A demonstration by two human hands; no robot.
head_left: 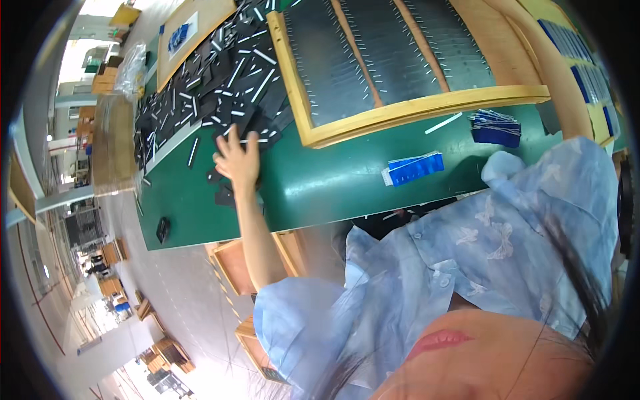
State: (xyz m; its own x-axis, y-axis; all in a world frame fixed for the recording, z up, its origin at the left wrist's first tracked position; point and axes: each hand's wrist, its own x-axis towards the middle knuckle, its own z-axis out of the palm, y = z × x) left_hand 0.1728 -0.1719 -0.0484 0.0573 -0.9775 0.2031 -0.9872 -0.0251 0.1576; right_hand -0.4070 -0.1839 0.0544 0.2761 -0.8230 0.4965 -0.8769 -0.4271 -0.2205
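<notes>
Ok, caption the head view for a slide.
Left hand reaches into black strips on green table beside wooden-framed tray.

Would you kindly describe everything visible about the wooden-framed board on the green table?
The wooden-framed board has a pale wood rim, two wooden slats dividing dark grey panels, and rows of small white strips across them. It lies flat on the green table, its near edge curved by the lens. The heap of black pieces lies against its left side.

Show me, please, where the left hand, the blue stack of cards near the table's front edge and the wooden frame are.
left hand (239, 160), head view, on the back of the hand.
blue stack of cards (416, 168), head view, on its top face.
wooden frame (427, 107), head view, on its near rail.
</notes>
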